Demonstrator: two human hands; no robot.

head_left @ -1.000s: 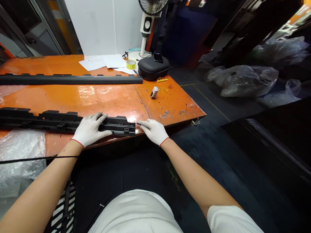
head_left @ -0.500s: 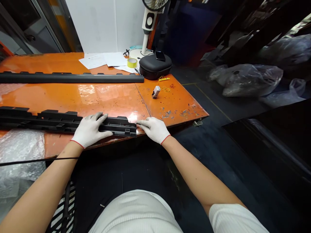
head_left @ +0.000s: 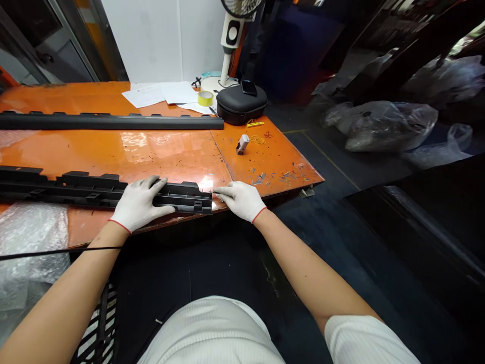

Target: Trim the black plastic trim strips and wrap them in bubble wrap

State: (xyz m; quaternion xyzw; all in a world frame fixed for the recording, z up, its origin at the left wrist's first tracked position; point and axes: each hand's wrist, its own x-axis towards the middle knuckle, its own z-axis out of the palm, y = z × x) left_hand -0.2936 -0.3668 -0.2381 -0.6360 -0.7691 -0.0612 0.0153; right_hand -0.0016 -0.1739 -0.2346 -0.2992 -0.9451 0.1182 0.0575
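A long black plastic strip (head_left: 102, 194) with raised tabs lies along the front edge of the orange table (head_left: 170, 151). My left hand (head_left: 139, 203), in a white glove with a red cuff, rests over the strip near its right end, its thumb and fingers around it. Just beyond that end is my right hand (head_left: 240, 200), also gloved, with its fingers pinched together. Something small and thin is at its fingertips by the strip's end, too small to name. A second black strip (head_left: 113, 122) lies farther back on the table.
A black case (head_left: 241, 105) with a phone (head_left: 249, 87) on it, yellow tape (head_left: 205, 98), papers (head_left: 144, 96), a fan (head_left: 231, 38) and a small white stamp-like item (head_left: 242, 144) stand farther back. Bubble wrap (head_left: 34, 237) hangs at the left. Scraps lie near the right corner.
The view has shifted very slightly. My right hand has moved a tiny bit at the strip's end; my left hand keeps its place on the strip.
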